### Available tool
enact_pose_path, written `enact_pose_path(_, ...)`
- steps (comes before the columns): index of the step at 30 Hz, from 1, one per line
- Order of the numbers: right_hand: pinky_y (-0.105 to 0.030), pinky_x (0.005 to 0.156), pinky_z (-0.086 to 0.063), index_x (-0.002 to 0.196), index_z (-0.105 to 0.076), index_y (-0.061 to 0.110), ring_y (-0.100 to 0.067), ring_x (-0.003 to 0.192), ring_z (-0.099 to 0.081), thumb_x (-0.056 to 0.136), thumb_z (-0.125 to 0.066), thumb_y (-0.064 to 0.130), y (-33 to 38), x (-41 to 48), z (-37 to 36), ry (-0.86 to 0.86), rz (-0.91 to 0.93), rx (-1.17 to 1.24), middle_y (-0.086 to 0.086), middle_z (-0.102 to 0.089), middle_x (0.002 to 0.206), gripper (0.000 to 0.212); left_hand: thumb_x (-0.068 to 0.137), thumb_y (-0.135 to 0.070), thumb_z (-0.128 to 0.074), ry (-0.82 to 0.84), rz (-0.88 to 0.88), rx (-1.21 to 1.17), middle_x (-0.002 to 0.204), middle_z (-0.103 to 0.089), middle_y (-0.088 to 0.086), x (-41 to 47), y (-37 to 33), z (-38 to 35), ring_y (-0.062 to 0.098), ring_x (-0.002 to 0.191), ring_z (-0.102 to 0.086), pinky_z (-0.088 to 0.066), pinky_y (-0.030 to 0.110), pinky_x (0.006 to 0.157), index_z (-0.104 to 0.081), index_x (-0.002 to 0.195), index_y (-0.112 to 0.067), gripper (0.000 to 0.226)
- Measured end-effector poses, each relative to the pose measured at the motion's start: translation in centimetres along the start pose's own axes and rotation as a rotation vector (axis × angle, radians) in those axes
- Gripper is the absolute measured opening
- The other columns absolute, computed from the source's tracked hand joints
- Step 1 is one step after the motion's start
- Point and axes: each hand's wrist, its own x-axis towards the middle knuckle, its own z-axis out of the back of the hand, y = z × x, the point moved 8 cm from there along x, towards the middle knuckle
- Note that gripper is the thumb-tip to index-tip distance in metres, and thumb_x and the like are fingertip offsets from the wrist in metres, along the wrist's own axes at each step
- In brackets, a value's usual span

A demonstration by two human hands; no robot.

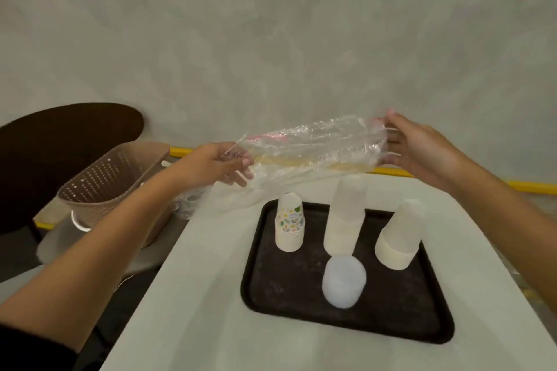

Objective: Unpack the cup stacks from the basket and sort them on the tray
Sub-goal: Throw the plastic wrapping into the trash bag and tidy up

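Four cup stacks stand mouth-down on the black tray [422, 319], all below and between your two grips: the printed paper stack [289, 223] nearest beneath your left grip [217, 164], the tall frosted stack [346, 214] under the middle of the span, the shorter frosted stack [401, 235] beneath your right grip [422, 144], and the pale blue stack [343, 280] closest to you. Each stands apart from its neighbours, so the sorting looks essentially done. What you hold is only the clear plastic sleeve [310, 144], stretched level in the air; your left grip pinches one end, your right grip grasps the other, and no cups show inside it. A crumpled wrap [193, 205] lies just under your left grip at the bench [187, 310] edge. The basket [111, 184] sits off the bench, outward of your left grip; no stack shows above its rim, though your forearm hides part of its floor. What remains, by my reading, is to put this sleeve aside and check the basket.
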Motion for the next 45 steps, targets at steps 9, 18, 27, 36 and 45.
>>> enact_pose_path(9, -0.033, 0.096, -0.047, 0.13, -0.042, 0.02, -0.018, 0.113, -0.058, 0.084, -0.064, 0.019, -11.6, -5.5, -18.8, 0.276, -0.282, 0.036, -0.005, -0.06, 0.121, 0.051, 0.091, -0.023, -0.054, -0.012, 0.153, -0.366, 0.088, -0.071, 0.006, -8.6, 9.6, 3.2, 0.02, 0.076, -0.07, -0.057, 0.029, 0.07, -0.061, 0.094, -0.012, 0.013)
enact_pose_path(18, -0.025, 0.068, -0.048, 0.106, -0.06, 0.01, -0.016, 0.07, -0.059, 0.089, -0.058, 0.01, -16.0, -8.2, -28.8, 0.035, -0.3, 0.138, -0.006, -0.065, 0.082, 0.017, 0.079, -0.03, -0.064, 0.197, 0.291, -0.506, 0.096, -0.07, 0.001, -14.6, 17.2, 2.2, 0.017, 0.086, -0.068, -0.053, 0.031, 0.088, -0.062, 0.109, -0.015, 0.033)
enact_pose_path(27, -0.021, 0.058, -0.053, 0.105, -0.063, 0.016, -0.015, 0.058, -0.061, 0.084, -0.06, -0.003, -17.3, -10.2, -30.9, -0.013, -0.194, 0.09, -0.008, -0.06, 0.076, 0.029, 0.088, -0.008, -0.058, 0.017, 0.49, -0.73, 0.085, -0.068, 0.008, -16.9, 22.0, 2.8, 0.013, 0.053, -0.067, -0.051, 0.019, 0.048, -0.059, 0.107, -0.009, 0.018)
enact_pose_path(36, -0.022, 0.059, -0.05, 0.081, -0.075, 0.007, -0.019, 0.067, -0.06, 0.075, -0.062, -0.011, -15.5, -9.8, -32.9, 0.126, 0.572, -0.934, -0.015, -0.058, 0.093, 0.023, 0.068, -0.075, -0.053, 0.53, 0.877, -1.082, 0.11, -0.065, 0.015, -20.3, 22.7, -0.8, 0.037, 0.108, -0.059, -0.05, 0.051, 0.088, -0.067, 0.111, -0.013, 0.077)
enact_pose_path(45, -0.025, 0.074, -0.051, 0.127, -0.049, 0.017, -0.02, 0.084, -0.06, 0.093, -0.051, 0.013, -21.3, -9.2, -30.9, 0.131, -0.437, 0.118, -0.006, -0.061, 0.098, 0.035, 0.082, 0.007, -0.059, 0.22, 0.676, -0.798, 0.085, -0.074, 0.003, -17.4, 24.2, -0.1, 0.012, 0.072, -0.071, -0.056, 0.023, 0.061, -0.062, 0.107, -0.011, 0.031)
